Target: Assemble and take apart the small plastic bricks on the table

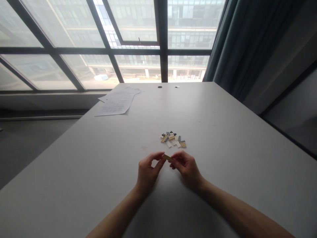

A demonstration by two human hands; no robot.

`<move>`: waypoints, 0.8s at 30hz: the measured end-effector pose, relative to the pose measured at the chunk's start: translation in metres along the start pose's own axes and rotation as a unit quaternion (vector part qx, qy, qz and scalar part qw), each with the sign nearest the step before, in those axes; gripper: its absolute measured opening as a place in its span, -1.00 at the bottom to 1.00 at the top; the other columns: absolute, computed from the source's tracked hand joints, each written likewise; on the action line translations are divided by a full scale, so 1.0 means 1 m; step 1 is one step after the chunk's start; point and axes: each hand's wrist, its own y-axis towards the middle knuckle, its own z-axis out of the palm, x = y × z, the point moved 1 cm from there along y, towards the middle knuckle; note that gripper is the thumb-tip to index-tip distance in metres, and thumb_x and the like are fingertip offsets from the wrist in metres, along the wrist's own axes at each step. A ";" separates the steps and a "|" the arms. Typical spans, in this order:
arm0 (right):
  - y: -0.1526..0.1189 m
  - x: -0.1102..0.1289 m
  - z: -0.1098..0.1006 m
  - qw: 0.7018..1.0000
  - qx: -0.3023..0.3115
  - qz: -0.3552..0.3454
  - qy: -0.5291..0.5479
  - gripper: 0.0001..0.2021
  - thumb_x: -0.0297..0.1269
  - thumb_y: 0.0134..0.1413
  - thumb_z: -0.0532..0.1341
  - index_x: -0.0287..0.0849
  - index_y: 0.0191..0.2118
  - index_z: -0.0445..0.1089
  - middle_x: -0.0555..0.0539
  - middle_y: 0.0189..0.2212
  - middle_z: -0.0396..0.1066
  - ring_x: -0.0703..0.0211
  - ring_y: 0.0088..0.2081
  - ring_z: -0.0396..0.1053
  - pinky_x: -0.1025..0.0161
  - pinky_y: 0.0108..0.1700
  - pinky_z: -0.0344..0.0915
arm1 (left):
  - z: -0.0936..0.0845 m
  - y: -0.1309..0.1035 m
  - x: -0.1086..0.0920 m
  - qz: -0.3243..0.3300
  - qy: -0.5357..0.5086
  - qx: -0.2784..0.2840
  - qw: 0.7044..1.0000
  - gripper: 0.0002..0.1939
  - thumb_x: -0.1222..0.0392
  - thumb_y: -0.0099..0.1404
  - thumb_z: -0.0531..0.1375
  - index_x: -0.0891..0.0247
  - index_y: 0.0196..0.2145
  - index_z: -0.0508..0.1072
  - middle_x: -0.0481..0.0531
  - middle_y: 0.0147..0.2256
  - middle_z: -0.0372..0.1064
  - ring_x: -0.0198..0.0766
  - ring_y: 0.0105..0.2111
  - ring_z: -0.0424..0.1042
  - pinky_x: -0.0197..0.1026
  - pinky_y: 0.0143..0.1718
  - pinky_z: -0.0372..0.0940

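Observation:
A small tan brick piece (167,157) is held between both hands, just above the white table. My left hand (149,170) pinches its left end between thumb and fingertips. At its right end, the thumb and fingers of my right hand (186,167) close on it, partly hiding that end. Just beyond the hands lies a small pile of loose bricks (171,138) in tan, white, grey and black. Neither hand touches the pile.
Printed papers (117,101) lie at the table's far left. Two round cable holes are near the far edge of the white table (74,172). Windows stand behind it, and a dark curtain (237,49) hangs at the right.

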 end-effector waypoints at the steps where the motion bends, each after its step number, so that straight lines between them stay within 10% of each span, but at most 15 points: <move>1: 0.000 -0.001 0.000 1.000 -0.005 -0.002 -0.003 -0.86 -0.22 0.07 0.26 -0.17 -0.30 0.36 0.00 -0.49 0.42 0.22 -0.45 0.43 0.26 -0.35 0.39 | 0.000 0.000 -0.001 0.009 -0.003 0.004 1.000 -0.86 0.18 0.22 0.24 0.23 -0.24 0.48 -0.01 -0.39 0.49 -0.30 -0.40 0.47 -0.24 -0.30 0.37; 24: 0.004 0.005 -0.004 0.996 -0.056 -0.071 -0.012 -0.87 -0.34 0.04 0.25 -0.14 -0.25 0.49 -0.11 -0.27 0.53 0.10 -0.22 0.48 0.14 -0.14 0.43 | 0.002 -0.001 -0.012 0.202 0.030 0.100 0.974 -0.91 0.36 0.19 0.23 0.20 -0.39 0.47 0.02 -0.44 0.43 -0.28 -0.39 0.39 -0.23 -0.34 0.33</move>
